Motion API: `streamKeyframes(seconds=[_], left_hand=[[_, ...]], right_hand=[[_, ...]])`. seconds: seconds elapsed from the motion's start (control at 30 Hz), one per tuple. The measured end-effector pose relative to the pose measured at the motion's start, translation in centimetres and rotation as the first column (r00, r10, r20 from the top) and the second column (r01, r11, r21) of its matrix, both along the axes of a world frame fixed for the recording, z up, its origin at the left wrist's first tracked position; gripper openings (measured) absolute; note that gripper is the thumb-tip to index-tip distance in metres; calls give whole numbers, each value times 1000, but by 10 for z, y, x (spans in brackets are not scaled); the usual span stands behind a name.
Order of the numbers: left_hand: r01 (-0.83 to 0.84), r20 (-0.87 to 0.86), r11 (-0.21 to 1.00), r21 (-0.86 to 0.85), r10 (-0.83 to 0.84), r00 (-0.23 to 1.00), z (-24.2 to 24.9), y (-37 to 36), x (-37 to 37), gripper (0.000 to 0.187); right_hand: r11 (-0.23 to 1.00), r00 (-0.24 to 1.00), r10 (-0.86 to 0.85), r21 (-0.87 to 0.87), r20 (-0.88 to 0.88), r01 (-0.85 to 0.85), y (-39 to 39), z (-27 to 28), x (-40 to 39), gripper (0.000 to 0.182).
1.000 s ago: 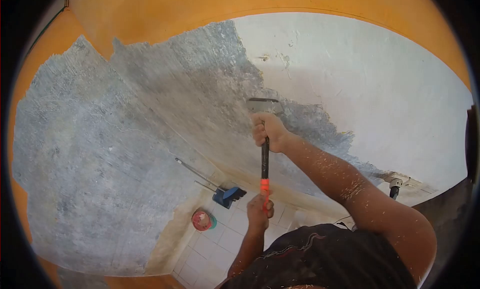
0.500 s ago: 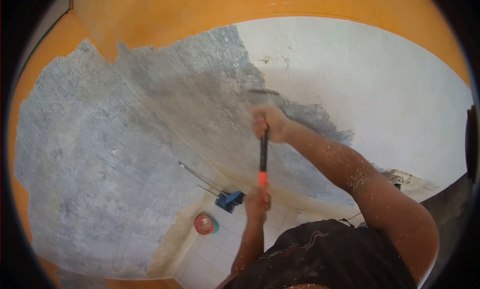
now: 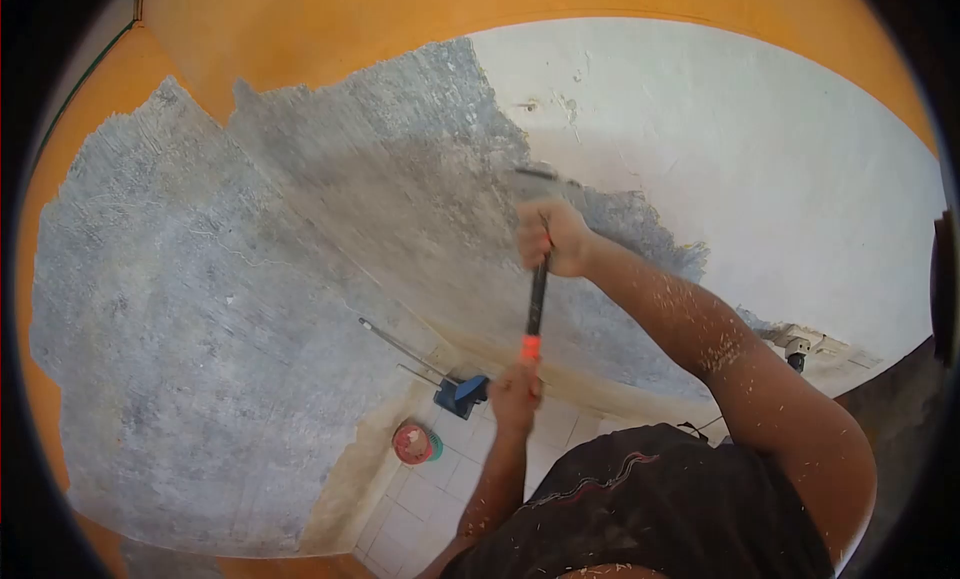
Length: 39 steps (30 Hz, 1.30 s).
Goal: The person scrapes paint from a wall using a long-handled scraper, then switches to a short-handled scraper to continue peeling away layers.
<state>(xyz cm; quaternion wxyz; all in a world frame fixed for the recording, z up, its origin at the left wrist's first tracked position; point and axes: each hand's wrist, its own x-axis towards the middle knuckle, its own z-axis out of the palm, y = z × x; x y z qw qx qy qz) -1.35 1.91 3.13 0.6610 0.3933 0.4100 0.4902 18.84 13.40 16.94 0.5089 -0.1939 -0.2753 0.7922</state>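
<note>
A long-handled scraper [image 3: 537, 304] with a black and red-orange handle is held in both hands. My right hand [image 3: 553, 237] is wrapped round the upper handle, close below the scraper's head. Lower down, my left hand [image 3: 516, 391] grips the red end of the handle. The wide, thin blade [image 3: 545, 175], blurred, lies near the ragged border between bare grey wall [image 3: 400, 169] and white coating [image 3: 760, 169]. Pale flakes are scattered over my right arm.
Scraped grey wall [image 3: 190, 309] fills the left side, with orange paint [image 3: 350, 29] above. In the corner below stand a blue dustpan [image 3: 458, 394] with a long handle and a red and green bucket [image 3: 412, 443] on white tiles [image 3: 425, 499]. A wall fitting [image 3: 797, 349] sticks out at right.
The scraper and both hands have shifted slightly to the right, and its blade sits a little higher in view. Both hands keep their grip on the handle.
</note>
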Motion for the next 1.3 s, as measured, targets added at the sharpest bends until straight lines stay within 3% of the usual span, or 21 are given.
streamKeyframes(seconds=[0.03, 0.1, 0.17, 0.3, 0.37, 0.43, 0.47, 0.53, 0.63, 0.67, 0.77, 0.83, 0.93, 1.03, 1.1, 1.17, 1.23, 1.3], left_hand=[[-41, -20, 990, 135, 44, 999, 5, 10, -10, 25], [-37, -79, 989, 142, 48, 996, 19, 11, -16, 26], [-40, -119, 987, 153, 59, 991, 24, 7, -11, 26], [142, 8, 975, -171, -143, 990, -9, -32, 25, 30], [160, 45, 979, -126, -155, 987, -7, -20, 22, 33], [69, -53, 983, 168, -60, 997, 9, 4, 2, 33], [75, -61, 982, 172, -65, 996, 19, 8, -5, 33], [30, -165, 996, 89, -15, 986, 39, 11, -14, 31], [92, -63, 996, -2, -92, 994, 10, -13, 11, 31], [125, -31, 989, -76, -128, 991, 1, -25, 20, 31], [201, 69, 964, -172, -191, 979, -6, -24, 27, 31], [121, -93, 980, 155, -107, 990, 4, -1, 8, 29], [68, -232, 995, 78, -48, 972, 43, 8, -15, 28], [114, -134, 993, 28, -109, 985, 17, -15, 4, 28], [190, -16, 975, -113, -192, 981, -6, -33, 19, 27], [185, 69, 972, -145, -176, 982, -9, -34, 27, 28], [107, -55, 989, 105, -101, 993, 13, -11, 19, 28], [108, -42, 988, 113, -104, 994, 23, 5, 2, 26]], right_hand=[[1000, 1000, 1, -3, -8, -1, 0, 1, -6, 36], [1000, 984, -5, 22, -180, 9, 5, 5, -11, 36], [999, 984, -17, 34, -179, 24, 2, -4, -10, 36], [987, 993, -121, -104, 16, 122, -17, -24, 1, 41], [999, 996, -9, -49, 84, 13, -17, -11, 8, 39], [998, 1000, -2, -59, 17, 3, -9, 12, 0, 38], [1000, 999, -4, 6, -49, 4, -6, 15, -3, 37], [999, 987, 11, 54, -160, -2, -3, 14, -7, 36], [998, 986, -60, 1, -158, 61, -14, -12, -2, 39], [986, 992, -107, -132, -71, 97, -22, -19, -1, 38], [993, 997, -19, -111, 69, 26, -29, -19, 13, 38], [997, 999, -36, -74, -10, 35, -20, -2, 8, 38], [999, 984, -50, 7, -169, 51, -16, 7, 0, 37], [999, 970, -24, 41, -242, 35, -23, -15, 2, 37], [987, 994, -103, -122, -19, 100, -31, -32, 8, 38], [985, 997, -72, -154, 7, 72, -31, -17, 18, 39], [998, 999, -28, -51, -17, 27, -19, 12, 13, 39], [994, 996, -83, -72, -45, 79, -19, 18, 5, 40]])
